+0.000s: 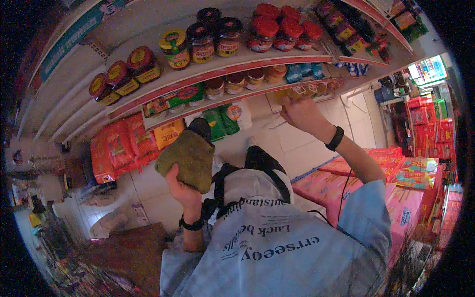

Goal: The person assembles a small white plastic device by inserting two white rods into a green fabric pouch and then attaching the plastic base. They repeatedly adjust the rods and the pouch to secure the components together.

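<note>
An olive-brown folded cloth (190,156) is in my left hand (183,190), thumb on top and fingers beneath its near edge. My right hand (304,116) reaches to the lower shelf with its fingers curled together. Just beyond those fingers stand small glass jars (319,89) with yellowish contents. Whatever the right fingers hold, if anything, is hidden by the hand. Left of them on the middle shelf is a row of jars (235,83) with dark and orange lids, then blue packets (304,72).
The upper shelf (148,86) carries dark-lidded jars (228,37), red-lidded jars (287,29) and a yellow-lidded jar (174,48). Red packages (123,143) and green packages (222,121) sit low down. Pink cartons (341,190) stand at my right. A dark cable (345,193) hangs beside my right arm.
</note>
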Demonstrator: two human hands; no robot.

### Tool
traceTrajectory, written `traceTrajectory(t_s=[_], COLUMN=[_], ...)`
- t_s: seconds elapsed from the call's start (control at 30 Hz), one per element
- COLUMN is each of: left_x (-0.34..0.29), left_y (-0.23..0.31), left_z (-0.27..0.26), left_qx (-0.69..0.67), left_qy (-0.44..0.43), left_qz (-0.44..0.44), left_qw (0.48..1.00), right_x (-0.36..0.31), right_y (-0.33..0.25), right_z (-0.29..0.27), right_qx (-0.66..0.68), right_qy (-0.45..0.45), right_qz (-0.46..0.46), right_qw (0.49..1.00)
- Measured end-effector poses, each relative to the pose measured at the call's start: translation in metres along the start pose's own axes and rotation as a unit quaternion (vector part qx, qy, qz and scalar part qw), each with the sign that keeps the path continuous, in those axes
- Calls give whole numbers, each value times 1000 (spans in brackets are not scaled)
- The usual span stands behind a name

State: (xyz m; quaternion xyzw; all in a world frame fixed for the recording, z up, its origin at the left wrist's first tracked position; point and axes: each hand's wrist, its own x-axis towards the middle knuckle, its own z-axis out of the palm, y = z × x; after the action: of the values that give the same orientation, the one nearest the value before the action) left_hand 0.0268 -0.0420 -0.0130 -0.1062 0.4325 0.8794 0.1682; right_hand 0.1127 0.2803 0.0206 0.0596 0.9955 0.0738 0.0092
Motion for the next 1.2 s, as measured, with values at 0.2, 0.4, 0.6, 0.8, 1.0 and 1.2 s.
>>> traceTrajectory(t_s=[0.2, 0.4, 0.6, 0.8, 1.0, 1.2], left_x=[-3, -11, -7, -22, -41, -52], left_y=[7, 28, 49, 33, -2, -30], left_z=[9, 18, 18, 56, 102, 130], left_qx=[81, -30, -85, -102, -62, -119], left_qy=[11, 40, 45, 29, 14, -2], left_qz=[24, -66, -12, -34, -73, -47], left_qw=[996, 997, 995, 994, 995, 992], right_x=[-19, -56, -103, -95, -74, -87], right_y=[11, 21, 19, -1, -6, 8], right_z=[-21, -35, -31, -2, 11, 24], right_qx=[8, 81, 328, 636, 748, 760], right_qy=[104, 140, 257, 294, 280, 214], right_qz=[8, 55, 208, 305, 322, 323], right_qw=[995, 985, 885, 645, 508, 522])
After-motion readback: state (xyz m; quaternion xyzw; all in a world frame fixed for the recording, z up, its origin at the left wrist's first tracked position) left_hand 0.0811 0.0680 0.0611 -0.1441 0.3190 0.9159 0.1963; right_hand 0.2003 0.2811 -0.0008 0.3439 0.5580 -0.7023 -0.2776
